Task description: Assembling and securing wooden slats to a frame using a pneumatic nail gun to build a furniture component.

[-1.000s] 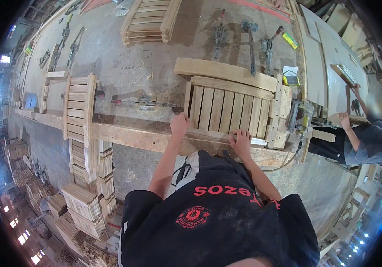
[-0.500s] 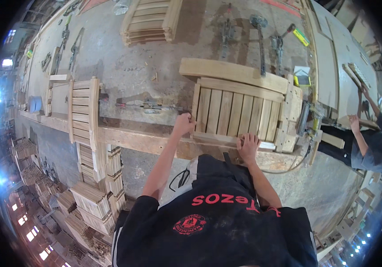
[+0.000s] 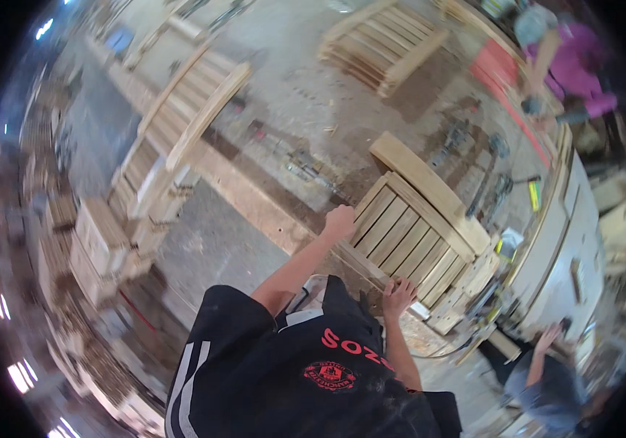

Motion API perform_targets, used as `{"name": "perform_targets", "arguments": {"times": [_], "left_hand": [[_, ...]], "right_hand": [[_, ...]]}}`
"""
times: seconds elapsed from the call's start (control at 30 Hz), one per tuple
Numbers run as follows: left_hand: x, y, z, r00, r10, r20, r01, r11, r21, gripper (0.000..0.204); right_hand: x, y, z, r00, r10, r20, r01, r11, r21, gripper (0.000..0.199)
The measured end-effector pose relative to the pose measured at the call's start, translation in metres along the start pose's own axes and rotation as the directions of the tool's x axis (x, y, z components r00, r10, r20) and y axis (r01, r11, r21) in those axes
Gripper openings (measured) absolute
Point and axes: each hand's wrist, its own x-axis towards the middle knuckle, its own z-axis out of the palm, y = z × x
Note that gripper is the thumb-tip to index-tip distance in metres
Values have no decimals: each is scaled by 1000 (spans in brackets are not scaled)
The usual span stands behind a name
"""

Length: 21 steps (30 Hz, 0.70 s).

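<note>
A slatted wooden panel [image 3: 402, 235] lies flat on the worktable in front of me, its parallel slats set between two rails. My left hand [image 3: 340, 223] is closed in a fist against the panel's near left corner; whatever lies inside the fist is hidden. My right hand [image 3: 399, 296] rests on the near rail toward the right, its fingers bent over the wood. Along the panel's far side lies a thick curved board [image 3: 429, 188]. Wooden blocks [image 3: 466, 293] stand at its right end. Left of the panel, a metal clamp-like tool [image 3: 305, 166] lies on the tabletop.
Stacked slatted panels [image 3: 382, 47] lie at the far side; another slatted piece [image 3: 196, 98] crosses the table edge [image 3: 254, 201] at left. Piled wooden parts [image 3: 101, 244] stand on the floor. One person in purple [image 3: 579, 62] and another in grey [image 3: 550, 387] are at right.
The whole view has turned, so the table now runs slantwise and a person in purple shows at the far right. Both hands remain at the panel's near side.
</note>
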Motion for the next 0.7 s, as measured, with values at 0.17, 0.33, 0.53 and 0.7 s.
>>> {"name": "perform_targets", "arguments": {"times": [0.17, 0.33, 0.53, 0.7], "left_hand": [[-1, 8, 30, 998, -64, 13, 62, 995, 82, 20], [-9, 27, 40, 965, -241, -104, 256, 952, 166, 20], [-17, 29, 30, 966, -241, -95, 253, 955, 154, 19], [-31, 27, 24, 908, -336, -252, 374, 920, 121, 18]], "right_hand": [[-2, 1, 11, 999, -30, -13, 29, 997, -66, 35], [8, 2, 5, 981, -60, 186, 84, 988, -128, 34], [21, 13, 7, 935, -242, 258, 279, 954, -115, 39], [31, 17, 13, 927, -99, 361, 163, 975, -152, 39]]}}
